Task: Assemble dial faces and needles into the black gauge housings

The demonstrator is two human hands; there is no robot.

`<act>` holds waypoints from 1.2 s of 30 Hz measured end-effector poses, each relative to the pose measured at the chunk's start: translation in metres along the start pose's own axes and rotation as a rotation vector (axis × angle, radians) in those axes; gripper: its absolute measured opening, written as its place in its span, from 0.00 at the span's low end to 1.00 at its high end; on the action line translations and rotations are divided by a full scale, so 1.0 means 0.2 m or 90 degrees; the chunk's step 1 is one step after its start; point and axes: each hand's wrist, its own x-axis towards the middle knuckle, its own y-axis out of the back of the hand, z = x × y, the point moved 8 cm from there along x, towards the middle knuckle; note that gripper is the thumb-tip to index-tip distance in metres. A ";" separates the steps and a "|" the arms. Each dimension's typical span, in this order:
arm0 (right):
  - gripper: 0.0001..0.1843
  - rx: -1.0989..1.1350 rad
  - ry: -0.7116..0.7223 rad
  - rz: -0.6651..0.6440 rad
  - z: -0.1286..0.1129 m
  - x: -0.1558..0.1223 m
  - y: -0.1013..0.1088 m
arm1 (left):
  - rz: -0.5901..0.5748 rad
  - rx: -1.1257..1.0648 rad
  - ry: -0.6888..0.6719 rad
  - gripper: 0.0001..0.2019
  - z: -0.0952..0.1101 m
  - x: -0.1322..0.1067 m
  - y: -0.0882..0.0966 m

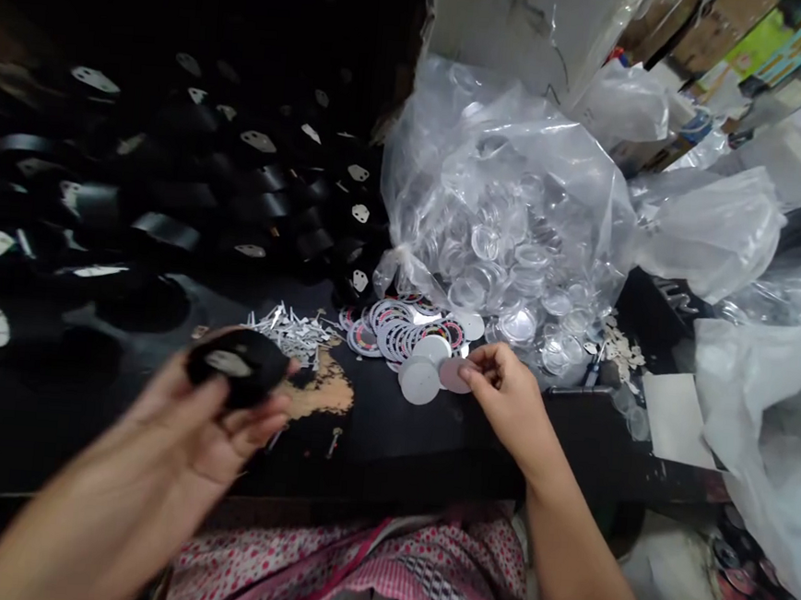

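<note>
My left hand [200, 428] holds a black round part [237, 372] with a pale patch on top, thumb and fingers curled under it, above the near edge of the dark table [390, 438]. My right hand [507, 396] pinches a small pale disc [454, 374] at the edge of a spread of round printed and white discs [404, 335]. A little heap of small white pins [293, 329] lies between the two hands.
A big clear plastic bag of transparent round covers [510, 225] stands behind the discs. Many black round parts [194, 191] are piled at the left and back. More plastic bags [768, 384] and cardboard boxes [726, 39] crowd the right. Pink patterned cloth [386, 567] covers my lap.
</note>
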 end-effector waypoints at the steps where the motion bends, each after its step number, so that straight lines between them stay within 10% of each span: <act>1: 0.07 0.039 0.005 -0.006 0.00 0.01 -0.01 | -0.016 -0.056 0.032 0.06 -0.06 -0.02 -0.05; 11: 0.09 0.008 0.240 0.074 -0.20 0.03 0.07 | -0.041 -0.179 0.168 0.14 -0.24 -0.12 -0.24; 15: 0.08 0.035 0.334 -0.052 -0.36 -0.09 -0.04 | -0.095 -0.233 0.186 0.17 -0.25 -0.13 -0.30; 25: 0.12 0.237 0.138 -0.108 -0.29 -0.13 -0.15 | -0.065 -0.152 0.079 0.19 -0.25 -0.13 -0.26; 32: 0.12 0.188 0.273 -0.107 -0.47 -0.18 -0.16 | -0.079 -0.101 0.068 0.16 -0.30 -0.16 -0.29; 36: 0.05 0.155 0.206 -0.099 -0.46 -0.17 -0.20 | -0.119 -0.051 0.052 0.16 -0.34 -0.17 -0.28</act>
